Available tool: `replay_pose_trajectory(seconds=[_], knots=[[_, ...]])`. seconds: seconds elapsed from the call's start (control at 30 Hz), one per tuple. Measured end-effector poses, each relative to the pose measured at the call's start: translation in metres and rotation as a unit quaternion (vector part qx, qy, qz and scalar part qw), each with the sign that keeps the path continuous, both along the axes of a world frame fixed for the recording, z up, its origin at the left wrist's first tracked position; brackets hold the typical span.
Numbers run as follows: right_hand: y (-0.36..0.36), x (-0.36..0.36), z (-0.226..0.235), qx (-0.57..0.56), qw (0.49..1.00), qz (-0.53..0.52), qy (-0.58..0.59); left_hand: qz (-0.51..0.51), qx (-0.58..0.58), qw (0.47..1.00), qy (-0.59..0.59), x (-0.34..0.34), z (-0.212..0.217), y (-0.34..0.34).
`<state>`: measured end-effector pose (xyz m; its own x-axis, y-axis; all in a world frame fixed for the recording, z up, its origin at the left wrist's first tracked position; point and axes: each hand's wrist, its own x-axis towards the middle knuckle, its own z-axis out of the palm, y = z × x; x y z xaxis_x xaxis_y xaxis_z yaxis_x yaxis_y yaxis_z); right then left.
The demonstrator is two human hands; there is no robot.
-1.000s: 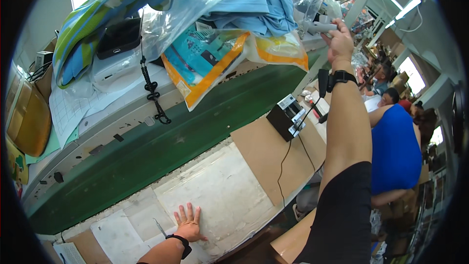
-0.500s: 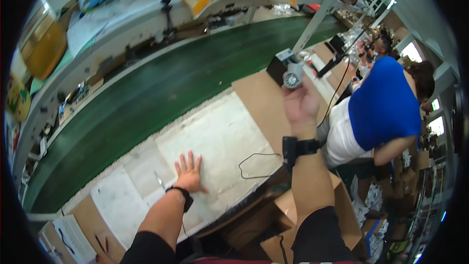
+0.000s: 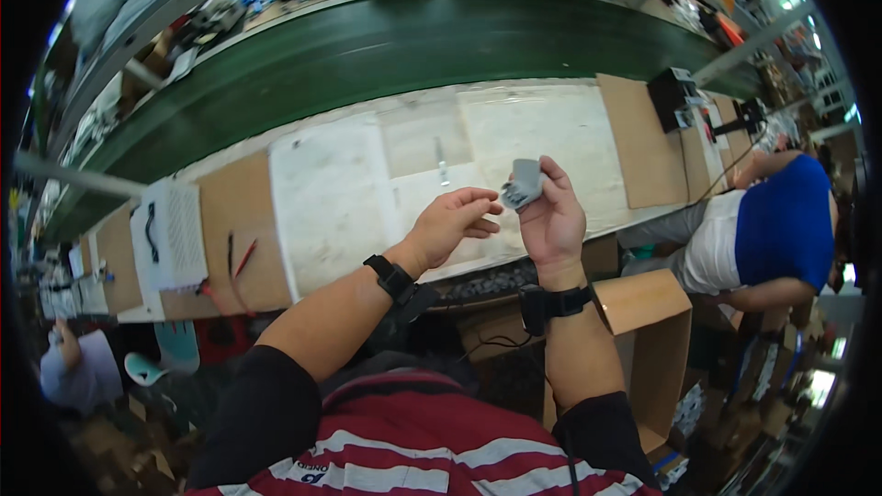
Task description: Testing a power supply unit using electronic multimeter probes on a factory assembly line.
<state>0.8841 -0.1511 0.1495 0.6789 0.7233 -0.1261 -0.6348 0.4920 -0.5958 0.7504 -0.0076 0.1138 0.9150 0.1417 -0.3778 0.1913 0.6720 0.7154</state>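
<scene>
My right hand (image 3: pixel 557 225) grips a small grey plastic part (image 3: pixel 525 180) between thumb and fingers, raised over the bench. The part has a rounded, flat-sided body; openings show at its lower left end. Just left of it is my left hand (image 3: pixel 443 228), with fingers bent and slightly apart and nothing visible in them. Its fingertips come close to the part; whether they touch it I cannot tell. Beyond the hands, a slim silvery tool (image 3: pixel 442 163) lies on the pale sheets (image 3: pixel 542 124) covering the bench.
A green conveyor belt (image 3: pixel 386 46) runs behind the bench. At right stand a black box-shaped device (image 3: pixel 673 101) and a person in blue (image 3: pixel 785 230). An open carton (image 3: pixel 643 298) sits below my right forearm. A red pen (image 3: pixel 245 257) and a white perforated case (image 3: pixel 175 234) are at left.
The view has swung left. My right hand has brought the grey part in from beside the black device to in front of me. My left hand has lifted off the bench toward the part.
</scene>
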Motion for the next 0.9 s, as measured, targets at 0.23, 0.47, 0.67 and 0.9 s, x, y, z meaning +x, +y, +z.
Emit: replay_pose_trajectory(seconds=[0.23, 0.47, 0.67, 0.9], knots=[[0.053, -0.173, -0.002, -0.066, 0.964, 0.113, -0.232, 0.032, -0.187, 0.976, -0.109, -0.19, 0.032, 0.056], [0.121, -0.32, 0.0, -0.146, 0.92, 0.167, -0.324, 0.101, -0.163, 0.976, -0.107, -0.366, 0.007, 0.096], [0.183, -0.426, -0.004, -0.171, 0.906, 0.237, -0.306, 0.172, -0.125, 0.972, -0.099, -0.488, -0.011, 0.124], [0.213, -0.517, -0.014, -0.229, 0.81, 0.389, -0.373, 0.169, 0.057, 0.981, -0.077, -0.582, -0.016, 0.123]])
